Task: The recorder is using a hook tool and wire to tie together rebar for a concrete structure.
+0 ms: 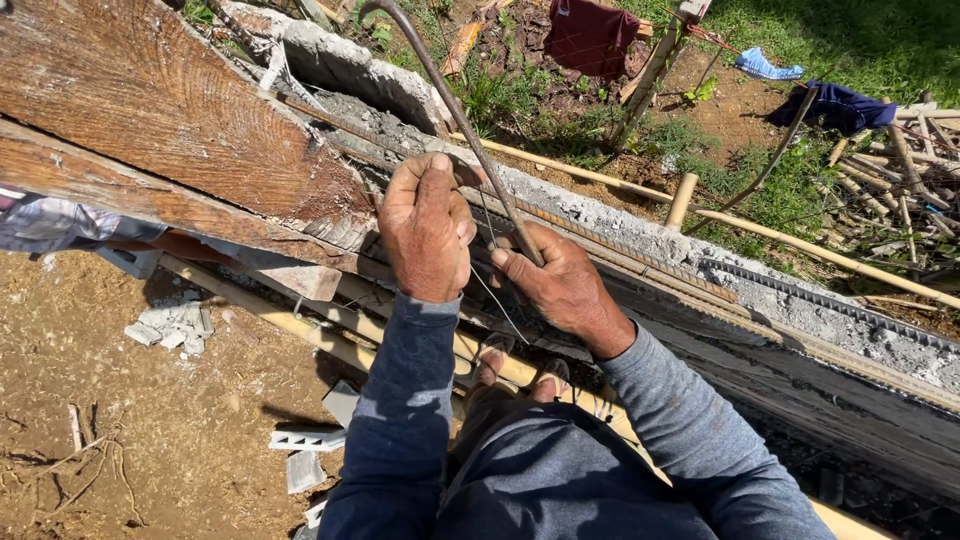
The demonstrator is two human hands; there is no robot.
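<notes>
You are mid-tie — your left hand clenches the thin tie wire while your right hand, at four o'clock from it, grips the bent rebar. Next, I judge, comes steady twisting tension.

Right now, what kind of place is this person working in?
Probably an outdoor building site. The hands hold a bent steel bar and thin wire at a rough concrete wall, beside plank formwork, with dirt below.

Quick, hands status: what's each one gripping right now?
Left hand: closed on thin tie wire.
Right hand: closed around the bent steel rebar.
</notes>
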